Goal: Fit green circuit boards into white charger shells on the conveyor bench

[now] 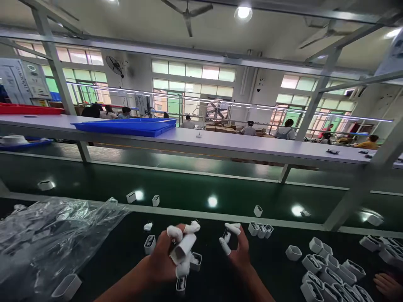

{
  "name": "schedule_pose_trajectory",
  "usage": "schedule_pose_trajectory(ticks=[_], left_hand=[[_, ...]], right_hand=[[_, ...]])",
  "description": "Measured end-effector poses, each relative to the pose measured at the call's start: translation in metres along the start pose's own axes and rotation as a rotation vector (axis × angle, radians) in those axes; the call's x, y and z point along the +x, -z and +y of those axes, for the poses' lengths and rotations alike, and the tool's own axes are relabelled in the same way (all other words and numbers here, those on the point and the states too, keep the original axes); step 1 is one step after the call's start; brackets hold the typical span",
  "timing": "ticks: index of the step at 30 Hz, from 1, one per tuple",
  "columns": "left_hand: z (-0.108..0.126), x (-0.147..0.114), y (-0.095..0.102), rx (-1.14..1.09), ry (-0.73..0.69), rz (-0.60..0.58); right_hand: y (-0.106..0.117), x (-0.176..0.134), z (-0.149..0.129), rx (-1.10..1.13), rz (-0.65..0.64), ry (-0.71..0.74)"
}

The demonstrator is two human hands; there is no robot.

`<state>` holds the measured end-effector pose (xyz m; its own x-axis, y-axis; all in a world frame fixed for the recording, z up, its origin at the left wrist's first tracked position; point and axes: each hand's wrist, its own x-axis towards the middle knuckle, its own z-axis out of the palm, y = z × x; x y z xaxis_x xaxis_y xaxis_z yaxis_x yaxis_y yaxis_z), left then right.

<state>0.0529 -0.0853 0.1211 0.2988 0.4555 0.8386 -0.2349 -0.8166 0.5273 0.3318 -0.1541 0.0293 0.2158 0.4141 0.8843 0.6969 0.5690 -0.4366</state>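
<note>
Low in the middle of the frame, the left hand (162, 256) is curling around a hollow white case (185, 246), which is slanting up to the right with its open end facing down-left. To its right and apart from the case, the right hand (241, 248) is pointing up and inward, its fingertips a little apart, pinching a small dark part (225, 233).

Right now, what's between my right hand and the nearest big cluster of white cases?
In the head view, a lone white case sits on the worktop between your right hand and the cluster; three more cases stand farther back.
</note>
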Motion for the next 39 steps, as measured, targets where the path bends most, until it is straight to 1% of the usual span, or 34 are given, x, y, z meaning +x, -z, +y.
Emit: schedule_pose_trajectory(ticks=[1, 2, 3, 5, 6, 7, 8, 9, 11, 13, 14, 15, 17, 19, 21, 24, 28, 30, 32, 35, 39], left_hand=[[0.006, 0.009, 0.0, -0.054, -0.01, -0.018], [0.013, 0.02, -0.001, -0.143, -0.011, -0.037], [0.02, 0.031, -0.003, -0.204, 0.029, -0.043], [0.032, 0.051, -0.01, -0.238, 0.034, -0.064], [0.037, 0.056, -0.014, -0.24, 0.024, -0.073], [0.04, 0.059, -0.016, -0.241, 0.005, -0.085], [0.041, 0.059, -0.017, -0.242, -0.003, -0.114], [0.042, 0.057, -0.017, -0.239, 0.009, -0.171], [0.038, 0.052, -0.011, -0.204, 0.071, -0.324], [0.034, 0.048, -0.002, -0.13, 0.148, -0.462], [0.032, 0.049, 0.001, -0.099, 0.175, -0.496], [0.03, 0.051, 0.004, -0.082, 0.187, -0.501], [0.026, 0.06, 0.006, -0.066, 0.16, -0.472], [0.021, 0.07, 0.005, -0.046, 0.083, -0.449], [0.016, 0.08, 0.002, -0.011, 0.003, -0.452], [0.01, 0.089, -0.001, 0.0, -0.071, -0.462], [0.005, 0.091, -0.006, -0.059, -0.128, -0.44], [0.003, 0.09, -0.009, -0.063, -0.139, -0.392], [0.001, 0.089, -0.012, -0.072, -0.154, -0.351], [0.0, 0.089, -0.014, -0.096, -0.187, -0.342], [0.0, 0.089, -0.013, -0.079, -0.197, -0.335]], right_hand=[[0.001, 0.021, -0.018, -0.015, 0.056, 0.063], [0.002, 0.041, -0.035, -0.024, 0.08, 0.107], [0.002, 0.061, -0.051, -0.001, 0.106, 0.166], [0.006, 0.097, -0.081, 0.126, 0.164, 0.265], [0.008, 0.112, -0.095, 0.189, 0.158, 0.303], [0.011, 0.123, -0.108, 0.25, 0.16, 0.351], [0.014, 0.132, -0.12, 0.289, 0.143, 0.367], [0.015, 0.137, -0.129, 0.318, 0.128, 0.368], [0.014, 0.14, -0.139, 0.344, 0.13, 0.33], [0.011, 0.138, -0.137, 0.36, 0.123, 0.271], [0.01, 0.136, -0.134, 0.368, 0.106, 0.234], [0.009, 0.135, -0.129, 0.376, 0.083, 0.2], [0.009, 0.134, -0.12, 0.396, 0.052, 0.142], [0.01, 0.134, -0.112, 0.4, 0.066, 0.109], [0.011, 0.137, -0.108, 0.376, 0.061, 0.11], [0.01, 0.142, -0.107, 0.32, 0.037, 0.143], [0.007, 0.146, -0.107, 0.308, -0.017, 0.2], [0.007, 0.146, -0.107, 0.284, -0.052, 0.224], [0.007, 0.145, -0.108, 0.241, -0.049, 0.239], [0.009, 0.144, -0.108, 0.193, -0.036, 0.26], [0.014, 0.143, -0.11, 0.196, -0.105, 0.273]])
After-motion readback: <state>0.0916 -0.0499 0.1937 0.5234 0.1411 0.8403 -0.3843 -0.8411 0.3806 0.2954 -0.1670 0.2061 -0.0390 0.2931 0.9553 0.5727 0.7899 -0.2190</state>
